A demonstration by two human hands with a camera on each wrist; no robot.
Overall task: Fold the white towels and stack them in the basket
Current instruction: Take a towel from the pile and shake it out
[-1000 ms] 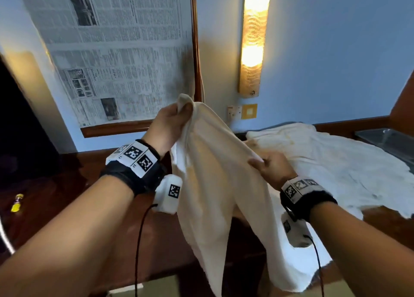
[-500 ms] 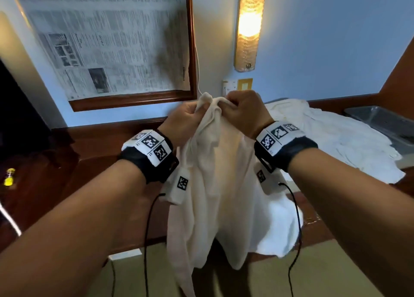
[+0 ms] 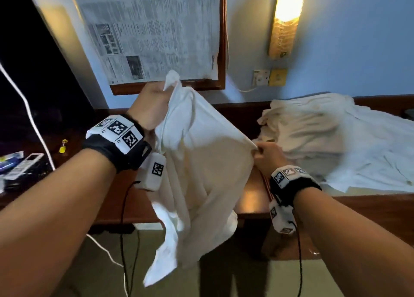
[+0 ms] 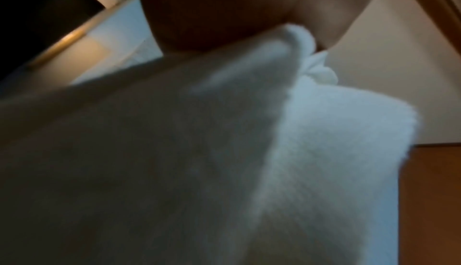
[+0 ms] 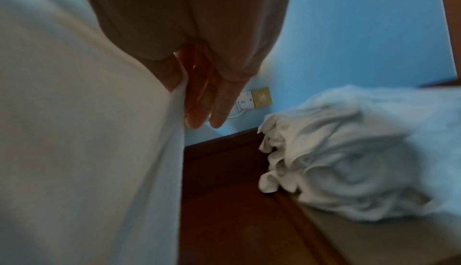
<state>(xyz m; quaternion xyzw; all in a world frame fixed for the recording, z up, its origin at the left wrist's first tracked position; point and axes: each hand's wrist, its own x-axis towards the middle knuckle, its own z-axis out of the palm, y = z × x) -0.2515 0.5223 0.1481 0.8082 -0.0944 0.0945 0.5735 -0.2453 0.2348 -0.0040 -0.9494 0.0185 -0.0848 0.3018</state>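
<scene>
While held up at frame centre, white towel (image 3: 201,162) hangs over table (image 3: 253,198) edge — left hand (image 3: 152,106) grips top corner, right hand (image 3: 267,156) pinches lower edge; towel pile (image 3: 324,135) lies right.

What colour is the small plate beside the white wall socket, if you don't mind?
The plate is gold-yellow, clearest in the right wrist view.

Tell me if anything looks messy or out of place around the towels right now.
Yes. The other white towels lie in a rumpled heap on the wooden counter, unfolded, one spreading loosely toward the front edge. The held towel hangs unevenly, the left hand gripping its corner higher than the right hand. No basket is in view.
</scene>
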